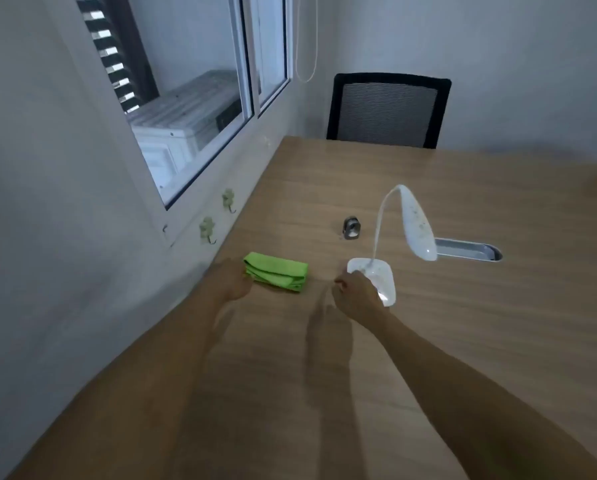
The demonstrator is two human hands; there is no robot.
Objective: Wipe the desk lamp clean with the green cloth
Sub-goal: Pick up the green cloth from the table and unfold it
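Cloth (pixel 277 271) sits folded on the desk (pixel 463 341), left hand (pixel 233 280) touching its left end, grip unclear. Right hand (pixel 355 297) curls loosely on the lamp (pixel 418 223) base, small metal sharpener-looking thing (pixel 351 228) behind.

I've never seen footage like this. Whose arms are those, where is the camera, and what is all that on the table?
There is no machine here: the arms belong to a person, and the single picture comes from a wide-angle camera worn on that person's head, looking forward and down.

On the wooden table lies a folded green cloth. To its right stands a white desk lamp with a bent neck and a flat base. Behind them sit a small metal object, too small to identify, and an oval cable slot set into the tabletop. A black chair stands at the far end.

The left hand is at the near edge of the cloth; whether it has a grip on it yet is unclear. The right hand rests at the lamp's base. Nothing is lifted.
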